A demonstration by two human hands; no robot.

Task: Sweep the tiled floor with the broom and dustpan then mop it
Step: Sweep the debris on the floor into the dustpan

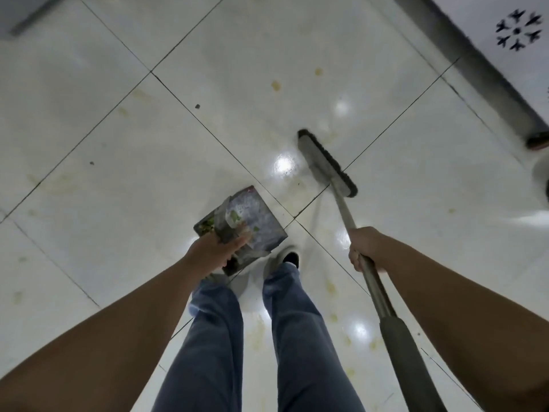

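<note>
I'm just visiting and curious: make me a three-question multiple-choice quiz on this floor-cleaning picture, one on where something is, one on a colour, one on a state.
1. Where is the long-handled grey broom's head?
A. ahead of the right hand
B. behind the feet
C. inside the dustpan

2. What colour are the trousers?
A. red
B. blue
C. white

3. What state is the flat grey metal dustpan in?
A. holding greenish scraps
B. lying untouched on the floor
C. folded shut

Answers:
1 A, the head sits on the white tiled floor beyond the right hand.
2 B, both legs are blue.
3 A, the left hand holds it and green bits show inside.
</note>
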